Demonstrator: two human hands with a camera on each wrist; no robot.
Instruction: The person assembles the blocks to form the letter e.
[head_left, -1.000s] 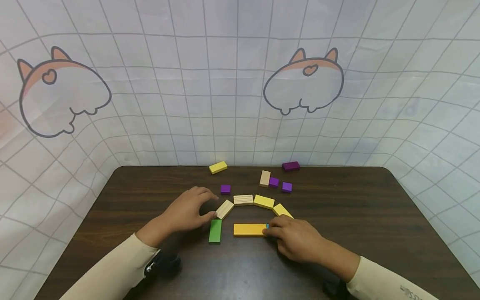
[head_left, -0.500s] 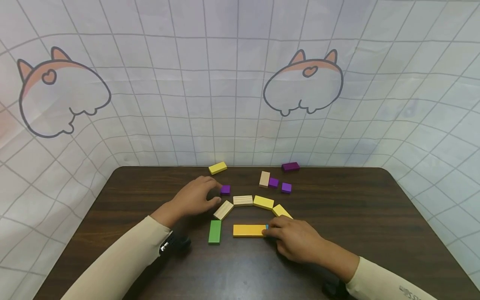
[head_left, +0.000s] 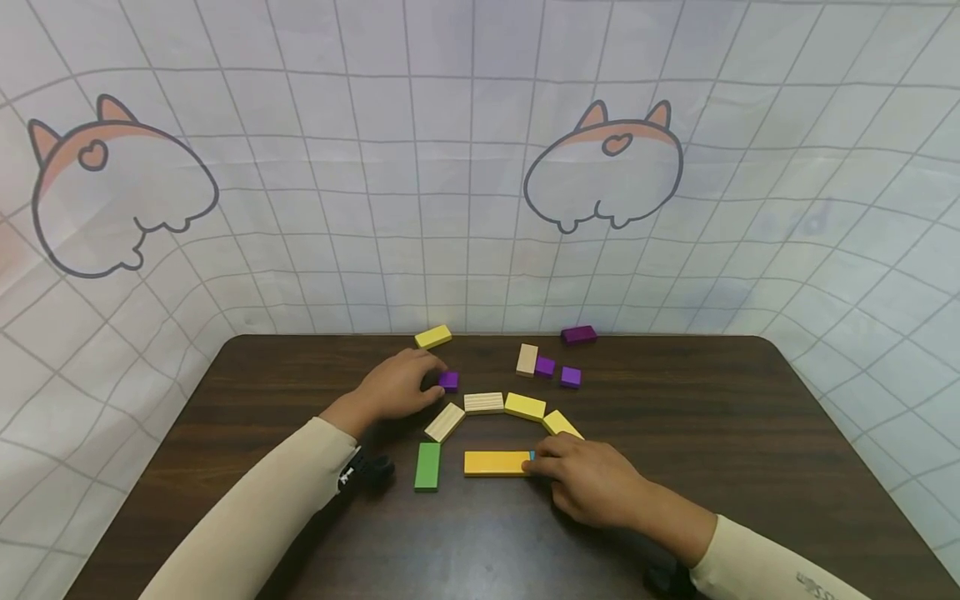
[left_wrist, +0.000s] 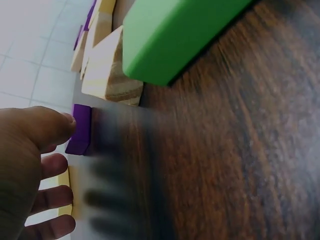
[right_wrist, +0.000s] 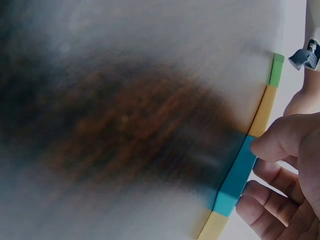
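In the head view my left hand point(head_left: 397, 385) reaches beside a small purple block point(head_left: 448, 382), its thumb and index finger apart on either side. The left wrist view has the thumb overlapping that purple block point(left_wrist: 80, 130); whether it touches is unclear. My right hand point(head_left: 596, 479) holds a blue block point(right_wrist: 235, 175) between thumb and fingers at the end of an orange block point(head_left: 497, 463). From the head view, most of the blue block is hidden. Above these, wooden blocks point(head_left: 483, 403) and yellow blocks point(head_left: 525, 407) form an arc, with a green block point(head_left: 427, 467) at its left foot.
Toward the back of the dark table point(head_left: 712, 433) lie a yellow block point(head_left: 433, 337), a wooden block point(head_left: 527, 360), two purple blocks point(head_left: 571, 377) and a dark purple block point(head_left: 579, 334). A grid-patterned cloth point(head_left: 337, 208) rises behind and at the sides.
My left hand has left the arc's left side and moved up and right to the purple block. The right hand stays put on the blue block.
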